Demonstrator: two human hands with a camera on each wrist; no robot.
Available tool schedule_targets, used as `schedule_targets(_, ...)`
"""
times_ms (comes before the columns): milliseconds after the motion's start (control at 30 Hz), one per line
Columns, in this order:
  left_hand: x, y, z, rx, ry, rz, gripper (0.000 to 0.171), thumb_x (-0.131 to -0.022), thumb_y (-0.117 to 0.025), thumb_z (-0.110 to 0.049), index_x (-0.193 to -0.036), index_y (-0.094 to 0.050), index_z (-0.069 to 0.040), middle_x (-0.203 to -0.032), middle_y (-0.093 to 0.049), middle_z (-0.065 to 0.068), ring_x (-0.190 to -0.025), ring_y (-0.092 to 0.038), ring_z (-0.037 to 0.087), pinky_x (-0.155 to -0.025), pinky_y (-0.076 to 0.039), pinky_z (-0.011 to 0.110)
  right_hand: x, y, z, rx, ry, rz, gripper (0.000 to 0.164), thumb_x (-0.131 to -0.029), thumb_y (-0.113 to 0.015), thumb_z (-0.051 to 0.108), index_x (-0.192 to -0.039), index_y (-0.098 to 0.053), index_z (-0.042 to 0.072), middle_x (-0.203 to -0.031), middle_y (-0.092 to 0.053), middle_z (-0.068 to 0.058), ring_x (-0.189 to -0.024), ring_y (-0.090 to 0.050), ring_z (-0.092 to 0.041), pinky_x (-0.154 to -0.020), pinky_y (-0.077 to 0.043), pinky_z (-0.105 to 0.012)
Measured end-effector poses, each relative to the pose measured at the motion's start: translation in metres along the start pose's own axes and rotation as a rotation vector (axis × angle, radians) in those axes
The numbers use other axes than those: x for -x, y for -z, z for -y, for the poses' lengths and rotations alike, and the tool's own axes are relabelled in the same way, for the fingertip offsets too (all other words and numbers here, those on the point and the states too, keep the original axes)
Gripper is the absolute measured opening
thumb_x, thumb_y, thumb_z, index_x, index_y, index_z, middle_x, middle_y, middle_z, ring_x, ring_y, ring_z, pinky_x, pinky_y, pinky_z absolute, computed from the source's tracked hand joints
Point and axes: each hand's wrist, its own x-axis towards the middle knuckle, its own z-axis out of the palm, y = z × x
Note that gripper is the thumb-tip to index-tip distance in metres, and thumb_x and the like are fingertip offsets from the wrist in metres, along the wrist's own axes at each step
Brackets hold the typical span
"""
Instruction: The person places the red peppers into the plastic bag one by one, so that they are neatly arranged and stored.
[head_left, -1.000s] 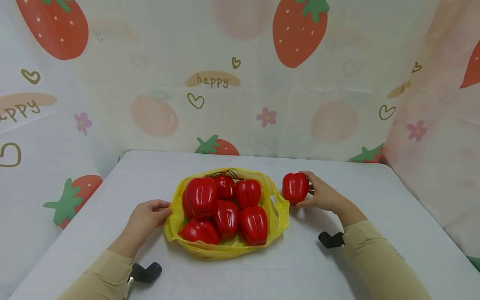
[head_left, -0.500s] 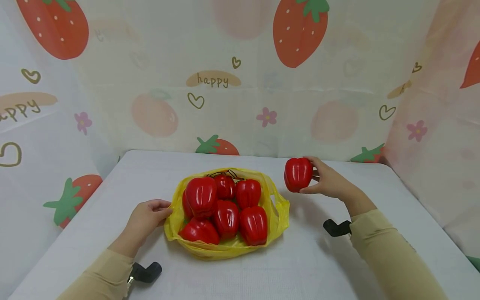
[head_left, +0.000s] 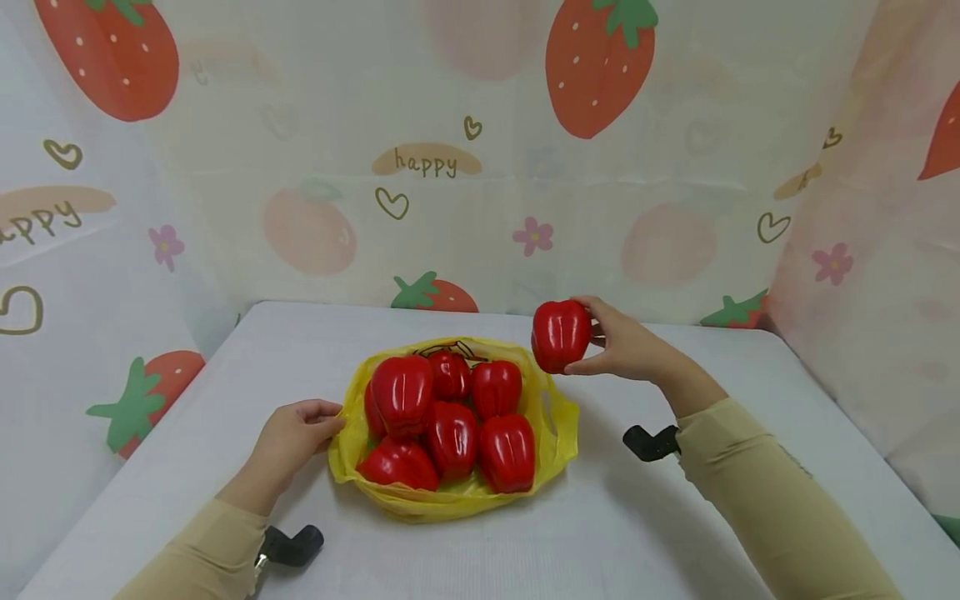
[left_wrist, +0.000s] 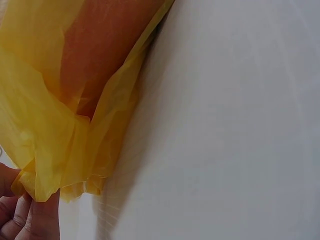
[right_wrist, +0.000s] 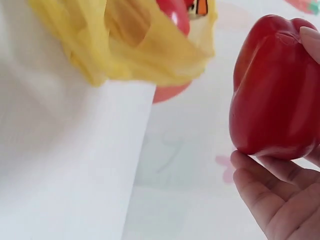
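Observation:
A yellow plastic bag (head_left: 420, 506) lies open on the table with several glossy red bell peppers (head_left: 453, 437) in it. At the bag's left edge my left hand (head_left: 288, 446) pinches the rim; in the left wrist view the thumb and fingers (left_wrist: 42, 220) hold a fold of yellow plastic. My right hand (head_left: 630, 350) grips another red bell pepper (head_left: 560, 337) above the table, just past the bag's far right edge. The right wrist view has this bell pepper (right_wrist: 275, 90) between thumb and fingers, apart from the bag.
A white table (head_left: 480, 558) bears the bag. Behind and at both sides hangs a pale cloth (head_left: 480, 225) printed with strawberries, hearts and flowers. Black curved pieces (head_left: 292, 546) stick out at both wrists, under the beige sleeves (head_left: 772, 492).
My right hand has lifted the bell pepper off the table beside the bag, then carried it left toward the bag's far right edge. The left hand stays at the rim.

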Motion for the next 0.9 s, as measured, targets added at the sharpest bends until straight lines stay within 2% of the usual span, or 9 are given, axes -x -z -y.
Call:
schedule_targets(200,-0.001,-0.001,0.0,-0.003,-0.001,-0.001,0.034,-0.089,-0.058,-0.025,-0.115,-0.059,-0.002,-0.102,-0.064,0.011,-0.087,-0.06,0.016,-0.077,-0.054,0.029,-0.01,-0.02,0.021,-0.023,0.079,0.074,0.09,-0.066,-0.082,0.026,-0.138,-0.028,0.018,-0.128,-0.044,-0.002,-0.116,-0.047,-0.023,-0.092,-0.046,-0.039)
schedule_targets(300,-0.001,-0.001,0.0,-0.006,0.001,0.0,0.035,-0.09,-0.058,-0.025,-0.115,-0.059,-0.002,-0.103,-0.064,0.011,-0.088,-0.06,0.017,-0.078,-0.054,0.03,-0.014,-0.03,0.03,-0.033,0.119,0.124,0.09,-0.067,-0.081,0.027,-0.139,-0.027,0.016,-0.129,-0.044,-0.002,-0.117,-0.048,-0.022,-0.096,-0.043,-0.04)
schedule_targets(467,-0.001,-0.001,0.002,-0.011,0.001,0.001,0.035,-0.09,-0.058,-0.025,-0.116,-0.059,-0.002,-0.104,-0.064,0.011,-0.088,-0.06,0.017,-0.078,-0.053,0.03,-0.021,-0.048,0.04,-0.039,0.135,0.199,0.091,-0.069,-0.079,0.028,-0.14,-0.025,0.015,-0.13,-0.043,-0.001,-0.119,-0.047,-0.02,-0.097,-0.043,-0.039)
schedule_targets(767,-0.002,-0.001,0.003,-0.009,0.004,-0.002,0.034,-0.09,-0.058,-0.025,-0.115,-0.059,-0.002,-0.103,-0.064,0.011,-0.088,-0.061,0.017,-0.078,-0.054,0.029,-0.027,-0.067,0.049,0.036,0.044,0.226,0.091,-0.067,-0.081,0.03,-0.139,-0.026,0.02,-0.127,-0.044,0.003,-0.113,-0.048,-0.017,-0.082,-0.052,-0.033)
schedule_targets(900,-0.003,-0.001,0.003,-0.008,0.006,-0.002,0.034,-0.09,-0.058,-0.025,-0.115,-0.059,-0.003,-0.103,-0.064,0.01,-0.088,-0.06,0.017,-0.078,-0.053,0.029,-0.028,-0.072,0.049,0.043,0.01,0.241,0.09,-0.067,-0.081,0.031,-0.138,-0.027,0.021,-0.125,-0.045,0.004,-0.112,-0.048,-0.016,-0.081,-0.052,-0.032)
